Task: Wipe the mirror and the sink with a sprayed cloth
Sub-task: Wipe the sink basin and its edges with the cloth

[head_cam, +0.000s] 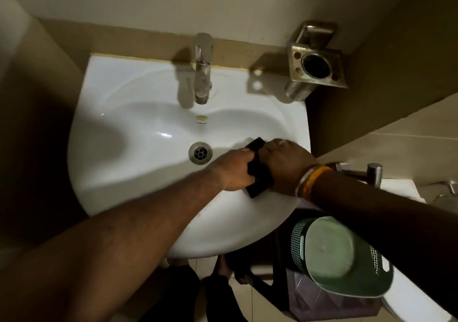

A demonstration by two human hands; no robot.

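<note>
Two bare forearms reach in from the near edge toward the white sink (138, 163); low on the right, an upturned green basket (344, 254) sits on a stool beside the basin; the left hand (235, 170) and the right hand (285, 163) meet over the right side of the bowl, both with fingers curled round a dark folded cloth (257, 173) that lies against the porcelain; coloured bangles (311, 180) ring the right wrist; just left of the hands is the drain (200, 153); farther back stands the chrome tap (203, 69); beyond it, on the right, a steel tumbler holder (316, 66) hangs on the wall.
</note>
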